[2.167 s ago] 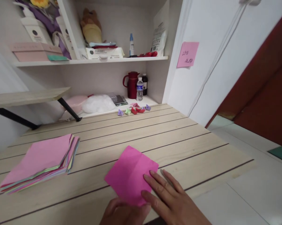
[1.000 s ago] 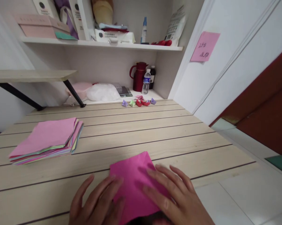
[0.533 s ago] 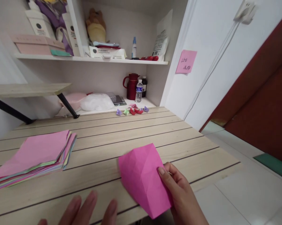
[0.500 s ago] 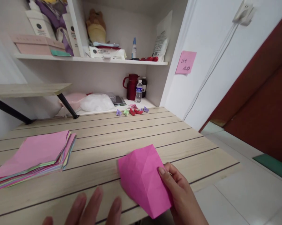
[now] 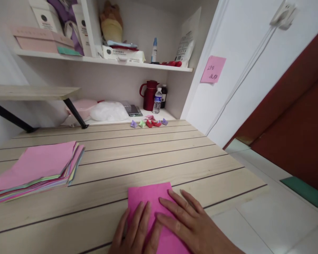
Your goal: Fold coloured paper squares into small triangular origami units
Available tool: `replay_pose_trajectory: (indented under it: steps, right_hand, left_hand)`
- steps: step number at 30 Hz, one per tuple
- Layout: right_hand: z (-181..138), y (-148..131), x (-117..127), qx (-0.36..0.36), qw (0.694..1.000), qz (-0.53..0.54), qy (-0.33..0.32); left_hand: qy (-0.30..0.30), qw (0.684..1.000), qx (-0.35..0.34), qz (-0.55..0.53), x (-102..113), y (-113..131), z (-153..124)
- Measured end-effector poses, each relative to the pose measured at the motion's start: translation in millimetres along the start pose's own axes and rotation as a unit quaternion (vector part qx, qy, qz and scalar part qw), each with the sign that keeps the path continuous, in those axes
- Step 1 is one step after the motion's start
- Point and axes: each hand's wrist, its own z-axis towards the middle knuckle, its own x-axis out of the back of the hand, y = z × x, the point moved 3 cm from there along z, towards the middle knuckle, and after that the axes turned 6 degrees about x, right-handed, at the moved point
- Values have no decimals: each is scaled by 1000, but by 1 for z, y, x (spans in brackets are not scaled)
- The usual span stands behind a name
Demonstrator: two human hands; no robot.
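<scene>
A smooth, matte magenta paper sheet (image 5: 146, 194), squarish with a crisp straight far edge, lay flat at the near edge of the pale slatted wood-grain table (image 5: 148, 155). The left hand (image 5: 134, 235) and right hand (image 5: 187, 228) both pressed flat on it, fingers extended and slightly spread, gripping nothing. At ten o'clock from the sheet sat a fanned stack of thin pastel paper squares (image 5: 37, 168); at twelve o'clock, small pointed folded paper shapes (image 5: 147, 123). At one o'clock a pink sticky note (image 5: 212, 69) bore handwriting too faint to read.
</scene>
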Motion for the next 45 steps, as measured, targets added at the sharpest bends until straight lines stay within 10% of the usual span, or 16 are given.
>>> replay_pose_trajectory:
  steps: [9,26,39,45]
  right_hand:
    - [-1,5,3,-88,986,133,-42]
    - [8,14,-11,-339,914,193,115]
    - [11,17,-19,-315,925,129,168]
    - [17,13,-19,-266,956,76,99]
  left_hand:
    - [-58,997,-46,-26,18,-47,-11]
    - [-86,950,263,-145,24,-60,27]
    - [-65,967,246,-7,17,-52,31]
    - [35,979,187,72,28,-19,37]
